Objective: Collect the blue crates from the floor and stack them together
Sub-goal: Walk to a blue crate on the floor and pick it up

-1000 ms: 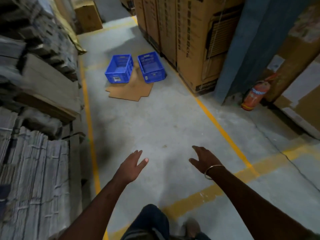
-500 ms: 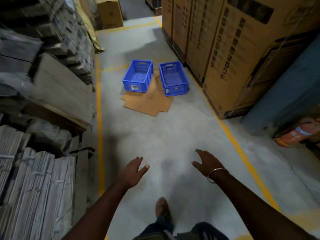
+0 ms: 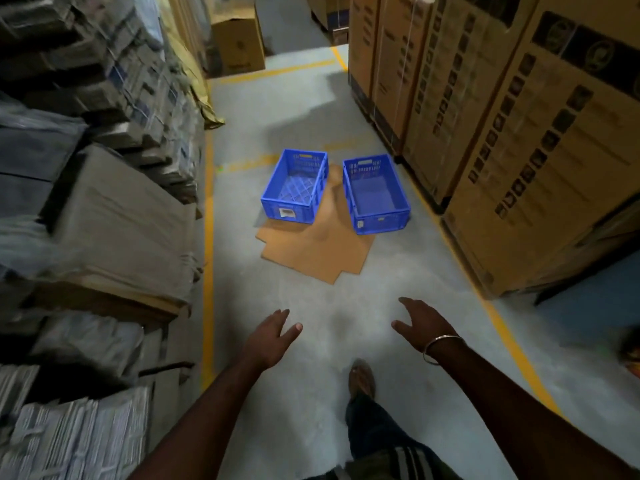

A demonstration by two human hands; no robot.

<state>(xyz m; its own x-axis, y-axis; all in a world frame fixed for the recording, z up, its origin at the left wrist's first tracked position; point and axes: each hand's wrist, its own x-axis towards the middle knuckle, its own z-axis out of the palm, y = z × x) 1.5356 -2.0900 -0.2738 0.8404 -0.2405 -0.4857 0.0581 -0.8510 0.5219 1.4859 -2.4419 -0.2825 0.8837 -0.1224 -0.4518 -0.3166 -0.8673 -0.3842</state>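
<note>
Two empty blue crates stand side by side on the floor ahead. The left crate (image 3: 295, 187) has a white label on its near end, and the right crate (image 3: 375, 194) sits a little nearer the tall cartons. Both rest partly on a flattened cardboard sheet (image 3: 317, 249). My left hand (image 3: 268, 339) and my right hand (image 3: 420, 323) are stretched forward over the bare floor, fingers relaxed, holding nothing, well short of the crates. A metal bangle circles my right wrist.
Bundled flat cardboard stacks (image 3: 104, 209) line the left side behind a yellow floor line (image 3: 208, 271). Tall brown cartons (image 3: 519, 140) wall the right. A small carton (image 3: 239, 43) stands at the aisle's far end. My foot (image 3: 362, 377) is stepping forward.
I have walked forward down the aisle, so the crates are nearer and larger. The fire extinguisher has slid out of view at the right. Both hands stay spread and empty.
</note>
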